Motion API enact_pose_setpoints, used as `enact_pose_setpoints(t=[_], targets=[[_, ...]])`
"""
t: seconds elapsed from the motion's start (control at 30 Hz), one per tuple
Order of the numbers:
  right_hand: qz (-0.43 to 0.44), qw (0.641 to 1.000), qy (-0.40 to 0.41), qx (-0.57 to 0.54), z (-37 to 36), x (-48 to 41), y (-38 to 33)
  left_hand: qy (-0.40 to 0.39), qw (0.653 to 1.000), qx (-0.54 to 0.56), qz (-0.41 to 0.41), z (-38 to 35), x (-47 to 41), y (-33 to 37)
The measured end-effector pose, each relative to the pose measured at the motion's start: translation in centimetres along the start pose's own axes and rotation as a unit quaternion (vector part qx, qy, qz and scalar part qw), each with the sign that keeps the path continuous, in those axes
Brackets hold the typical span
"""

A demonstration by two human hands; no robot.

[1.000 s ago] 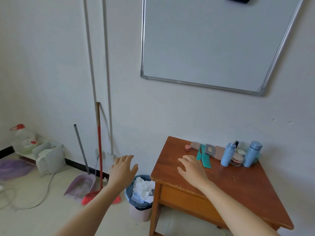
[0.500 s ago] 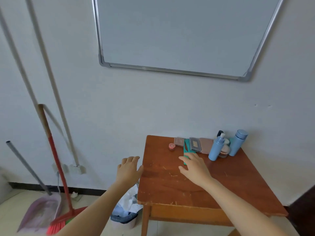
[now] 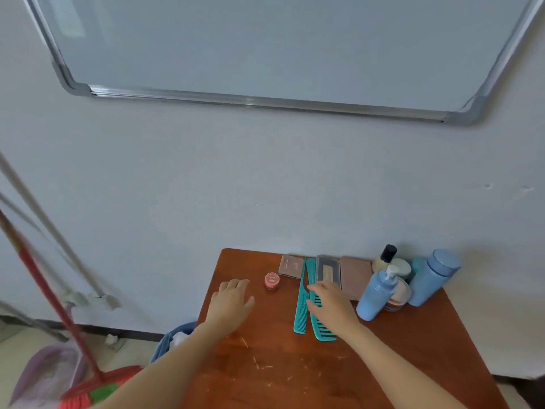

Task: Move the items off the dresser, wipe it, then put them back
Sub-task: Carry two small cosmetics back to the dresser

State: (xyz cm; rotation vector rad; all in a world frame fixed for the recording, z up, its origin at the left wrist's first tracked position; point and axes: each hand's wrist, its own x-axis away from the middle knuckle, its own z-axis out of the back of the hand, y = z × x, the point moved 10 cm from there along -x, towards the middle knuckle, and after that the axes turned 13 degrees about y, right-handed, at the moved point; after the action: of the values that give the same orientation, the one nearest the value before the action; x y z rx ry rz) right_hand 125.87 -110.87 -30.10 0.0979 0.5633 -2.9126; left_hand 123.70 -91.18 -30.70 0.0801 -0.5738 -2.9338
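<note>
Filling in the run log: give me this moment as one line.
phase: clearing not begun | left hand: open, over dresser near pink jar | right hand: open, over wide teal comb | items: none lifted

Left hand (image 3: 232, 302): showing bare, forearm uncovered, lower middle of frame.
Right hand (image 3: 333, 309): showing bare, forearm uncovered, lower right.

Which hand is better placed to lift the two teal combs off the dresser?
Right. The right hand lies over the teal combs; the left hand sits further left, nearer the small pink jar.
</note>
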Motion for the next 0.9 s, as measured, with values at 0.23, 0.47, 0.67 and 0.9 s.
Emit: enact_pose_setpoints(t=[0.23,0.47,0.67,0.9], targets=[[0.017,0.999,-0.040,-0.005,-4.8,-4.1,-0.2,-0.068,0.997,-0.023,0.041,-4.7,-0.8,-2.3],[0.036,0.999,0.009,0.029,-5.4,-9.1,-0.6,-0.066,0.998,-0.006,0.019,-5.5,-4.6,0.1],[0.047,0.997,-0.039,0.053,-7.6,-11.3,-0.3,-0.074,0.995,-0.011,-0.061,-6.8,-6.2,2.9],[0.048,0.996,-0.056,0.049,-8.5,-11.7,-0.7,-0.051,0.996,-0.040,-0.068,-7.8,-6.8,2.7]])
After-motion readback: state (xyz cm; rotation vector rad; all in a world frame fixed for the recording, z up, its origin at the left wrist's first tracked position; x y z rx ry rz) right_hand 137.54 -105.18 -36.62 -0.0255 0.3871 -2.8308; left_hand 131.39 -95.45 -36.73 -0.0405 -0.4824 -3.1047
